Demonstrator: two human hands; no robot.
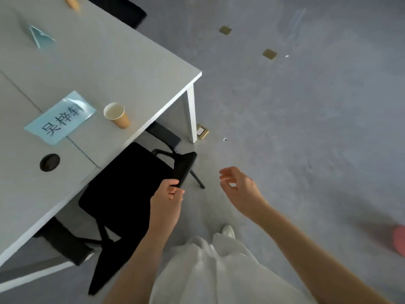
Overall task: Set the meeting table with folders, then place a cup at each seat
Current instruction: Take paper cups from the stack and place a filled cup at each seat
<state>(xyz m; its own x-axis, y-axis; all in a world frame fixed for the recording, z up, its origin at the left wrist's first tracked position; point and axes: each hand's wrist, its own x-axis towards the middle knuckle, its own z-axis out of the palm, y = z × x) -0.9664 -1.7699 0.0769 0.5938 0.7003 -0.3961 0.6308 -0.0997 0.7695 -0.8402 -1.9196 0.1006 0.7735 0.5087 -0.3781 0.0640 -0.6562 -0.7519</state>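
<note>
A tan paper cup (116, 115) stands upright near the corner of the grey meeting table (114, 62), just right of a light-blue folder (60, 117) with handwritten characters. A second blue folder (40, 37) lies farther back on the table. Another tan cup (71, 2) shows at the top edge. My left hand (167, 200) grips the backrest of a black chair (131, 183) tucked at the table's side. My right hand (237, 186) hangs over the floor with loosely curled fingers, holding nothing.
A black cable grommet (49, 162) sits in the tabletop. The white table leg (192, 115) stands beside a brass floor socket (202, 131); two more brass plates (269, 54) lie farther out on the grey floor. A second dark chair (122, 9) is at the far side.
</note>
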